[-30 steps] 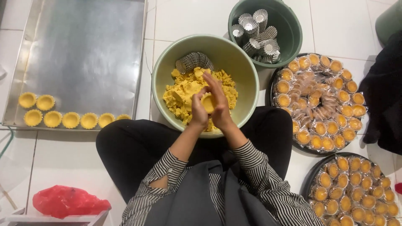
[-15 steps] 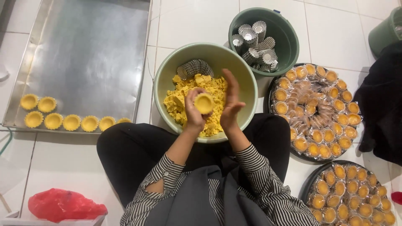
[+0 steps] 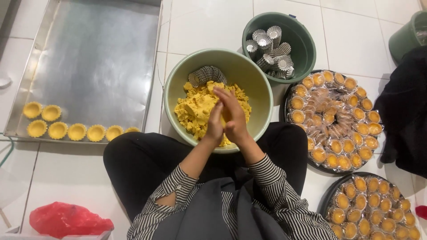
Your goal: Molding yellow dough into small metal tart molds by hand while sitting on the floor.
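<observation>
Yellow crumbly dough (image 3: 198, 109) lies heaped in the pale green round plastic bowl (image 3: 260, 95) right in front of my knees, and a small piece of that dough is pressed between my two palms above the bowl, only a sliver of yellow showing between them; I cannot tell whether a tin is in there too. My left hand (image 3: 215, 124) is cupped and closed against my right hand (image 3: 235, 116), whose fingers lie flat over it, so both are shut together on the piece. A stack of fluted metal tart tins (image 3: 206, 74) lies on its side at the far edge of the dough. Beyond the bowl stands a dark green bucket (image 3: 300, 42) holding more loose silver fluted tins (image 3: 269, 49). To my left, a large steel baking tray (image 3: 95, 62) carries a row of pressed yellow tart shells (image 3: 76, 131) along its near edge. To my right sit two round dark trays (image 3: 331, 169) packed with filled tarts (image 3: 334, 113)
</observation>
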